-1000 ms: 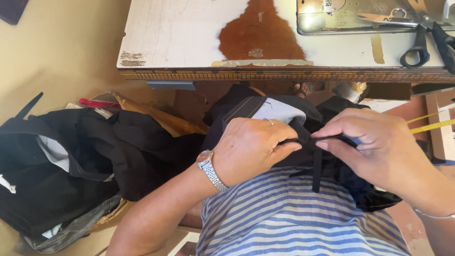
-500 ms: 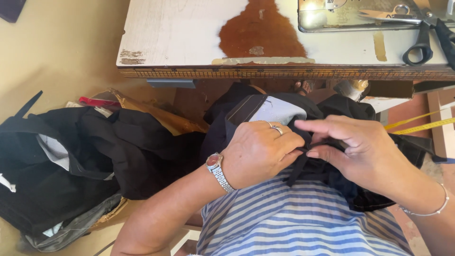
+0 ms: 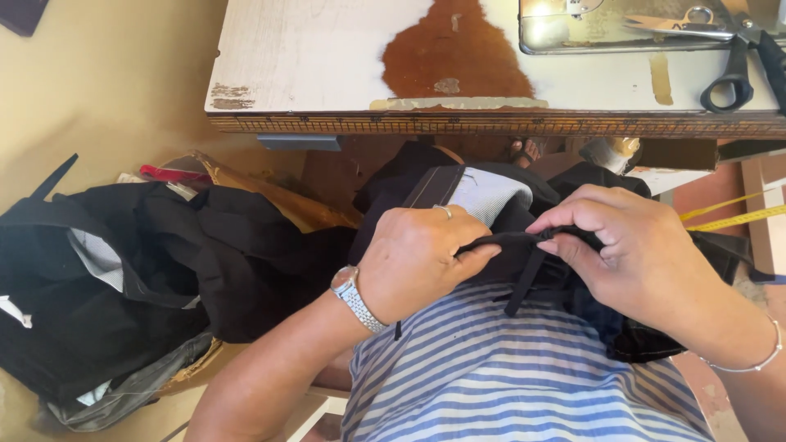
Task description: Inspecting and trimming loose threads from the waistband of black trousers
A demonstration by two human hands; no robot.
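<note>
Fingers of both hands are pinched on a narrow black strap (image 3: 524,242) stretched between them: the left hand (image 3: 417,260), wearing a ring and a silver wristwatch (image 3: 354,296), clenches one end, and the right hand (image 3: 634,258) nips the other at its fingertips. The strap belongs to a black garment (image 3: 491,200) bunched in the person's lap, over a blue-striped shirt (image 3: 508,376) and just below the worn table (image 3: 327,57) edge. Black-handled scissors (image 3: 741,61) lie on the table by a metal plate (image 3: 598,29), and a heap of black clothes (image 3: 131,270) lies on the floor at left.

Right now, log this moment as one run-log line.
left hand: pinches black strap | right hand: pinches same strap | black garment: on lap | scissors: on table | dark clothes pile: on floor, left
</note>
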